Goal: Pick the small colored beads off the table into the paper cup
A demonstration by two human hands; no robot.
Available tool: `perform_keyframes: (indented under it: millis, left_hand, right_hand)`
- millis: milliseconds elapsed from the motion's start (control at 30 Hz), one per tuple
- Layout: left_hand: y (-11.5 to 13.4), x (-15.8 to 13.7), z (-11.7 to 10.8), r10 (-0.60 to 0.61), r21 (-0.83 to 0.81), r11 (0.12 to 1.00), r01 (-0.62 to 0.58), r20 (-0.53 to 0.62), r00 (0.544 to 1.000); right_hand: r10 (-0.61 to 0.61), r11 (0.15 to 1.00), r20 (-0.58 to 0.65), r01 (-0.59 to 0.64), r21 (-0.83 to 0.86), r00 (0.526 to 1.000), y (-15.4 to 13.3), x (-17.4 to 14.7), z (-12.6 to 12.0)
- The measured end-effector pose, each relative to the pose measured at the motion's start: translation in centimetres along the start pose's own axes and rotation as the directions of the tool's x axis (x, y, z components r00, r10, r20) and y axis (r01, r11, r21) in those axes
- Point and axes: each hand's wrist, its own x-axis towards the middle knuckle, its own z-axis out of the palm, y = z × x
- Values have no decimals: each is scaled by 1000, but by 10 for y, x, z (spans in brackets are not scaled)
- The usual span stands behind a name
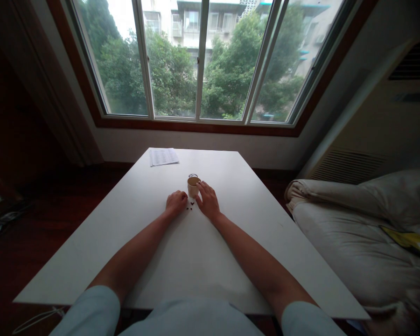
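Observation:
A small tan cup (192, 188) stands upright on the white table (203, 261), its open top towards me. My right hand (208, 199) is at the cup's right side, fingers at the rim and thumb lower down, holding it. Just left of the cup, my left hand (177, 203) rests on the table with its fingers curled in; whatever they hold, if anything, is hidden. Several small dark bean-like bits (192, 203) lie on the table between my hands, in front of the cup. Behind the cup shows a round dark-edged thing (192, 175), partly covered.
Sheets of printed paper (164, 157) lie at the table's far left corner. A wide window (199, 70) is beyond the table. To the right stands a pale padded sofa (339, 233) with a yellow and dark item (408, 240) on it.

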Motion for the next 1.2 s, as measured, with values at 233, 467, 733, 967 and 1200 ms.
perform_keyframes:
  millis: [233,467,733,967,1200]
  left_hand:
    - [2,-1,-2,-4,-1,1000,4,1,1000]
    - [0,-1,-2,0,-15,1000,0,2,1000]
    - [-2,0,2,0,9,1000,0,-5,1000]
    - [-2,0,1,-7,6,1000,7,12,1000]
    - [-3,1,2,-3,-1,1000,3,13,1000]
  right_hand:
    - [-16,1000,5,16,-11,1000,-3,0,-3]
    - [-26,999,-27,26,28,999,-9,-1,-12]
    - [-53,998,167,50,27,984,-11,-1,-11]
    - [35,997,284,-14,-74,958,-3,-3,-1]
    - [54,995,321,-25,-93,946,3,-7,6]
